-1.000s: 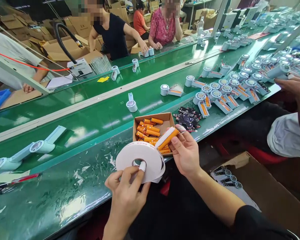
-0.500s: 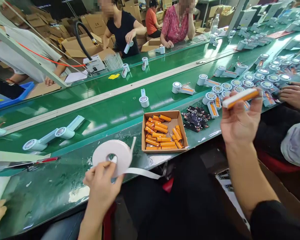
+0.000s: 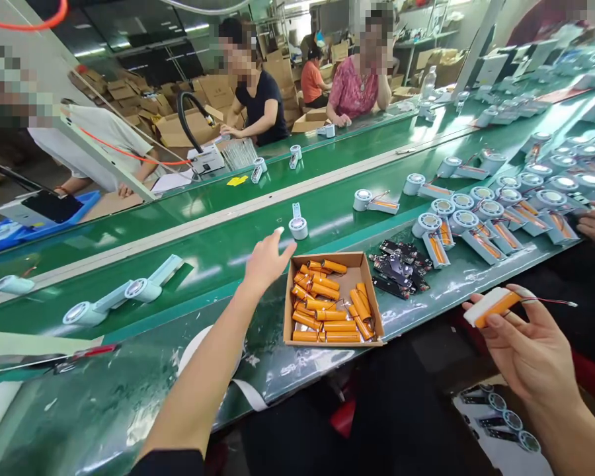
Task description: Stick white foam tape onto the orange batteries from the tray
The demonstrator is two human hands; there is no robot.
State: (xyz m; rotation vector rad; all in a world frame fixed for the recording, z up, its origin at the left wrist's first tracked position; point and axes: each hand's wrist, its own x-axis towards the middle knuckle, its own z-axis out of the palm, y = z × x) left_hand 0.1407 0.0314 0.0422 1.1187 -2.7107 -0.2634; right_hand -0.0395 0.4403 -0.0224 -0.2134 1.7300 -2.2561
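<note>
My right hand (image 3: 530,337) is closed on an orange cylindrical battery (image 3: 503,304) with a strip of white tape along it and a thin wire trailing to the right. Reaching over the green belt, my left hand (image 3: 269,259) has its fingers apart and holds nothing. Just beyond its fingertips a pale blue round-headed housing (image 3: 298,228) stands on the belt, a small gap away. A cardboard tray (image 3: 347,264) of several orange batteries sits below and right of that hand. Partly hidden under my left forearm lies the roll of white tape (image 3: 193,350), its loose end over the table edge.
Black circuit boards (image 3: 399,268) lie piled right of the tray, near many housings fitted with batteries (image 3: 480,241). Two joined housings (image 3: 141,289) and red-handled tweezers (image 3: 94,350) are on the left. A box with more parts (image 3: 506,423) stands low right. Co-workers sit across the belt.
My left hand has let go of the tape roll and reached forward towards the single housing. My right hand has lowered with the taped battery. The view has tilted up slightly.
</note>
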